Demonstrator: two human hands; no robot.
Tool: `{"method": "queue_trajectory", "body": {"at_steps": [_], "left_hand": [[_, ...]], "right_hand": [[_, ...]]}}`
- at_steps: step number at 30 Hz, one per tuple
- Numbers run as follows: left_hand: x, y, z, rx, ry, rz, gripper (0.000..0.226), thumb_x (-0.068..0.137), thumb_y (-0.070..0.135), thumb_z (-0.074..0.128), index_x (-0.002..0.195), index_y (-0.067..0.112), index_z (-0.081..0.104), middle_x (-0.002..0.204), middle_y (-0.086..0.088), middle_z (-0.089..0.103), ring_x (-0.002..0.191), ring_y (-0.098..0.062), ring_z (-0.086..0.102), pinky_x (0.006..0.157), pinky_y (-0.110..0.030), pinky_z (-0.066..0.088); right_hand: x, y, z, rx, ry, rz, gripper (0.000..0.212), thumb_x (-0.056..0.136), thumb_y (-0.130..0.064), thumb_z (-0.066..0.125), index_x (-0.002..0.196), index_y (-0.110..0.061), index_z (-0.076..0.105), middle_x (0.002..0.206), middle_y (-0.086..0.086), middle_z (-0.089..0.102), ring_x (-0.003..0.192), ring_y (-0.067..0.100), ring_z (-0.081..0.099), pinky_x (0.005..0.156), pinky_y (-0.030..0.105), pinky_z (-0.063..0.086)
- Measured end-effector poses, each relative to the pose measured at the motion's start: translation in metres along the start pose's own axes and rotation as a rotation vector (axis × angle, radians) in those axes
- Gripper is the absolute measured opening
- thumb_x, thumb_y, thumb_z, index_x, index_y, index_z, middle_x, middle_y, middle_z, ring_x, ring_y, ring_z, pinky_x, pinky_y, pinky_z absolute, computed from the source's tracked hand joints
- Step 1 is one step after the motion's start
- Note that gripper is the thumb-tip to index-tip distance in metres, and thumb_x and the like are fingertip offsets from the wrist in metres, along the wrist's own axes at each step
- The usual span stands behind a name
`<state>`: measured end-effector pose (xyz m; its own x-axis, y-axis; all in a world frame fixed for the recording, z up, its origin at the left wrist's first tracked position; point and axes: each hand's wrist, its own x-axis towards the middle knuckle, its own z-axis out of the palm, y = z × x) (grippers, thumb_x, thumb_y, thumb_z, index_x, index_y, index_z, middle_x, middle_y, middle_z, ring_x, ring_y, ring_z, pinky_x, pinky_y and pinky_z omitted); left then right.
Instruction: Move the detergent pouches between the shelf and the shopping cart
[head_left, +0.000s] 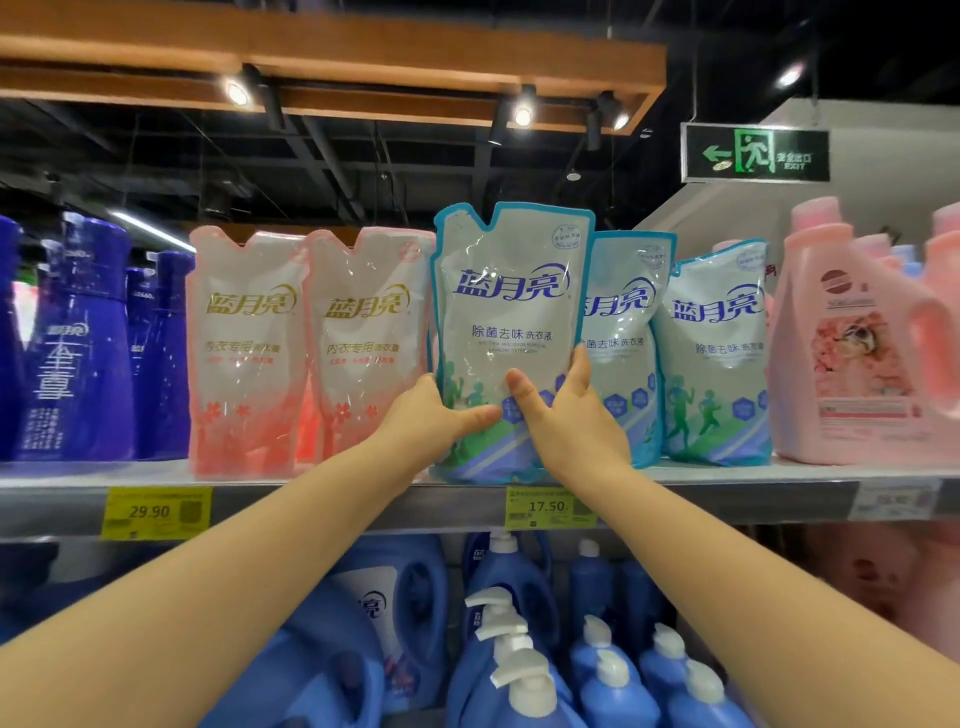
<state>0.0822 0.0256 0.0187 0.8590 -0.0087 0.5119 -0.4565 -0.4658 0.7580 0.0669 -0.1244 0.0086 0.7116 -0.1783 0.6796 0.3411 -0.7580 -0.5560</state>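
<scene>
Left forearm (234, 571) and right forearm (737, 561) are stretching up to the shelf (311, 499), where I am gripping the blue detergent pouch (511, 312): left hand (431, 415) curling round its lower left edge, right hand (571, 415) clasping its lower right. Its base is resting at the shelf's front edge.

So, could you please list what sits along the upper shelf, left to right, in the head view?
Navy bottles, first pink pouch, second pink pouch, held blue pouch, second blue pouch, third blue pouch, pink jugs.
</scene>
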Motion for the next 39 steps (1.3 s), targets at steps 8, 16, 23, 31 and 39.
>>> {"method": "queue_trajectory", "body": {"at_steps": [8,16,23,31,39], "left_hand": [[-0.004,0.002,-0.012,0.098,0.025,0.007,0.057,0.073,0.027,0.077,0.120,0.012,0.048,0.113,-0.004,0.063,0.097,-0.022,0.063,0.088,-0.040,0.052],[-0.010,0.005,-0.013,0.123,0.031,0.044,0.060,0.078,0.026,0.073,0.128,0.012,0.043,0.120,-0.004,0.060,0.099,-0.019,0.059,0.084,-0.032,0.049],[-0.012,0.004,-0.015,0.148,0.028,0.051,0.053,0.081,0.027,0.070,0.126,0.013,0.045,0.118,-0.003,0.060,0.095,-0.019,0.058,0.087,-0.036,0.049],[-0.020,-0.004,-0.024,0.194,0.104,0.057,0.071,0.078,0.036,0.071,0.136,0.013,0.038,0.127,-0.008,0.056,0.111,-0.023,0.056,0.096,-0.039,0.045],[-0.071,-0.001,-0.034,0.096,0.182,0.140,0.036,0.082,0.024,0.069,0.112,0.012,0.055,0.105,-0.006,0.063,0.095,-0.020,0.059,0.085,-0.033,0.047]], "right_hand": [[0.000,-0.004,0.001,-0.045,-0.009,-0.020,0.090,0.086,-0.069,0.030,0.149,-0.017,-0.008,0.148,0.013,0.034,0.127,0.034,0.042,0.096,0.041,0.039],[0.000,-0.004,0.000,-0.028,-0.052,-0.042,0.091,0.086,-0.068,0.031,0.149,-0.017,-0.010,0.151,0.012,0.031,0.129,0.033,0.041,0.098,0.041,0.038],[-0.001,-0.005,-0.001,0.011,-0.093,-0.045,0.093,0.086,-0.067,0.035,0.149,-0.016,-0.012,0.154,0.010,0.024,0.133,0.031,0.037,0.103,0.041,0.036],[-0.013,-0.008,-0.003,-0.025,-0.037,0.003,0.086,0.087,-0.067,0.034,0.150,-0.017,0.003,0.148,0.010,0.033,0.129,0.030,0.041,0.097,0.042,0.038],[-0.059,-0.010,-0.020,-0.075,-0.173,-0.008,0.068,0.093,-0.057,0.036,0.144,-0.013,0.025,0.143,0.008,0.042,0.127,0.029,0.043,0.095,0.037,0.038]]}}
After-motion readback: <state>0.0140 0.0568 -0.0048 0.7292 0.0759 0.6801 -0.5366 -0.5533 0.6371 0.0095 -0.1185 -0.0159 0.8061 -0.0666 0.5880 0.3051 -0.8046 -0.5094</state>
